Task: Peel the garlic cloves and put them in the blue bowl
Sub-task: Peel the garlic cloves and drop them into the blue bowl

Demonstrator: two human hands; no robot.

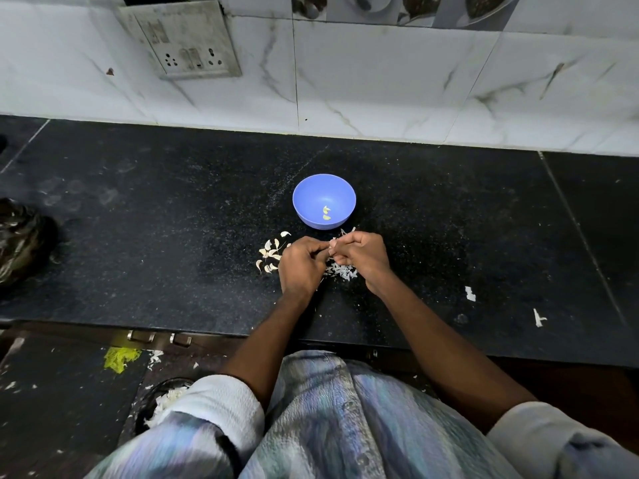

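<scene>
Your left hand point(301, 262) and right hand point(359, 252) meet mid-tabletop, just in front of the round blue plastic bowl point(324, 201), fingers curled on a small garlic clove, mostly hidden. It should be light, firm and slippery once bare, so pinch its ends and tear the brittle papery skin from the tip.

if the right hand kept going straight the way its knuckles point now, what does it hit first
Most likely the left hand: the right hand points left across the counter, and their fingers already meet over the clove being peeled. The blue bowl sits beyond, off that line.
</scene>
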